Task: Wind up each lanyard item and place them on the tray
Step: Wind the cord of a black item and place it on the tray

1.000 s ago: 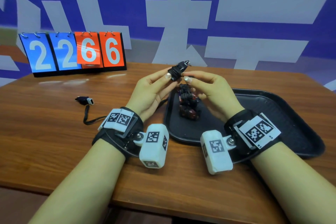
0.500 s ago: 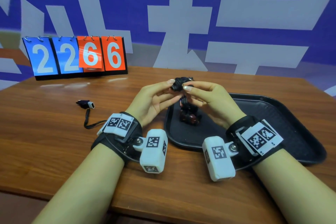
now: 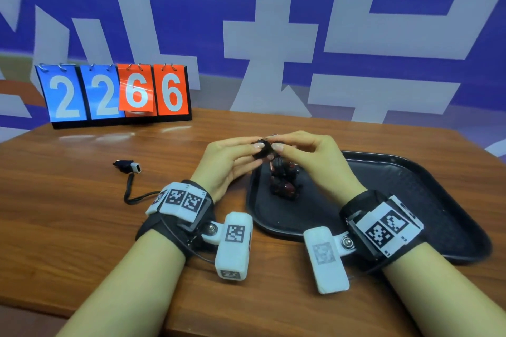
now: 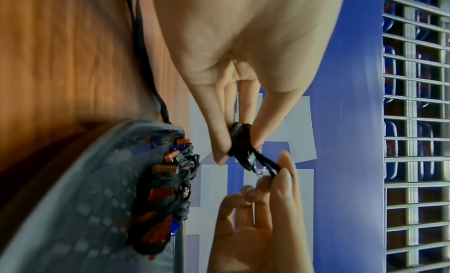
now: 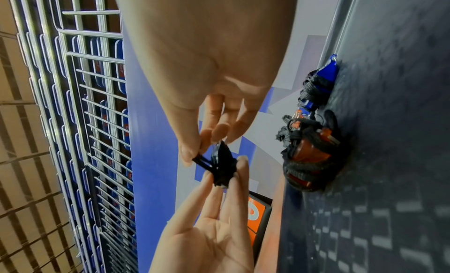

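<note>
Both hands hold one small black wound lanyard item in the air above the near-left corner of the black tray. My left hand pinches the bundle between thumb and fingers. My right hand pinches the loose black cord end that sticks out of it. Several wound items, black cord around orange and blue bodies, lie piled in the tray's left part. One unwound lanyard item lies on the table at the left, its cord trailing to my left wrist.
A flip scoreboard reading 2266 stands at the back left of the wooden table. A blue and white wall rises behind it. The wrist views show a metal wire rack in the background.
Both hands have come down with the black bundle, from higher up to just above the tray's pile. The clip end that stuck up earlier is now between the fingers.
</note>
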Motion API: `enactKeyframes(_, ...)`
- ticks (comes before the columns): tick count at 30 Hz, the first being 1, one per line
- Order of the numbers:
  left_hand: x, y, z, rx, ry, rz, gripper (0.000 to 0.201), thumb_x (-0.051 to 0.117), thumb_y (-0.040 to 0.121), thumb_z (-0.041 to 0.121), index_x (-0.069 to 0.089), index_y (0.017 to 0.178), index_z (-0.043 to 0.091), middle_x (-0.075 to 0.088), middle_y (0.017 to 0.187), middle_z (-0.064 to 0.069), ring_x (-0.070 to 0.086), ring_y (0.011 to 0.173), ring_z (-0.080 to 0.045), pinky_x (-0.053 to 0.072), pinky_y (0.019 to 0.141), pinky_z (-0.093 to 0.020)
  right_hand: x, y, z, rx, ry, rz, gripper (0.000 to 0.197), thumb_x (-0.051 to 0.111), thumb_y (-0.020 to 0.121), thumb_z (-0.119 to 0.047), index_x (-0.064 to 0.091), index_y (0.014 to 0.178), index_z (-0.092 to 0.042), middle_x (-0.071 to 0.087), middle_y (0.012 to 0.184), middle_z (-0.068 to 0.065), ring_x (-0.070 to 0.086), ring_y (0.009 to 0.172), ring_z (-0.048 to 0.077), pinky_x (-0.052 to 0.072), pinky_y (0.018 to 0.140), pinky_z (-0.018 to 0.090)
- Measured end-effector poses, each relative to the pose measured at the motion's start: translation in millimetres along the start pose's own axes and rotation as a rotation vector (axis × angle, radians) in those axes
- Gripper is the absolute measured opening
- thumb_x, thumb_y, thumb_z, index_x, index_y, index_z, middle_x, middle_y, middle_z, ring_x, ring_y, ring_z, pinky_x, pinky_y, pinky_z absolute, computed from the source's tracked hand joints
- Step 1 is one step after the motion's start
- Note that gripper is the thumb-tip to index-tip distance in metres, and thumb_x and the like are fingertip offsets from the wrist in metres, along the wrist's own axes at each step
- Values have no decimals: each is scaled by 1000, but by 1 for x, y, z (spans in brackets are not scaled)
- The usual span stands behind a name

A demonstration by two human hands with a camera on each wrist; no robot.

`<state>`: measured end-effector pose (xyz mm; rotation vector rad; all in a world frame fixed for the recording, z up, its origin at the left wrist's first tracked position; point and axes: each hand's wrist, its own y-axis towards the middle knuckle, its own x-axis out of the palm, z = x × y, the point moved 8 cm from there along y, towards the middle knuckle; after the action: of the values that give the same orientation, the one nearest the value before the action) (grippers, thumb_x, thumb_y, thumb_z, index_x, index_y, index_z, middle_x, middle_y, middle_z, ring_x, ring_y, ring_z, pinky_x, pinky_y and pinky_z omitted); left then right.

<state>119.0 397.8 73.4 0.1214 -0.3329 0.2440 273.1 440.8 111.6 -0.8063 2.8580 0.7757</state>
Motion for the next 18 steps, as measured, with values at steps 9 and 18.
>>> enactKeyframes(9,11,-4,-5,-47,74,-69,24,66,87,-3,70,111,-5,74,103,-19,74,92,-30,60,80,-26,-14,3,0,-43,-50,129,10,76,82,-9,77,92,-8,76,89,-2,70,84,5,49,75,14)
enactKeyframes(18,21,-12,-9,-176,124,-203,24,65,88,2,69,111,-5,73,106,-22,73,96,-35,60,78,-24,-14,4,2,-58,-179,116,4,76,83,-10,75,86,-13,74,84,-6,67,78,5,50,73,17)
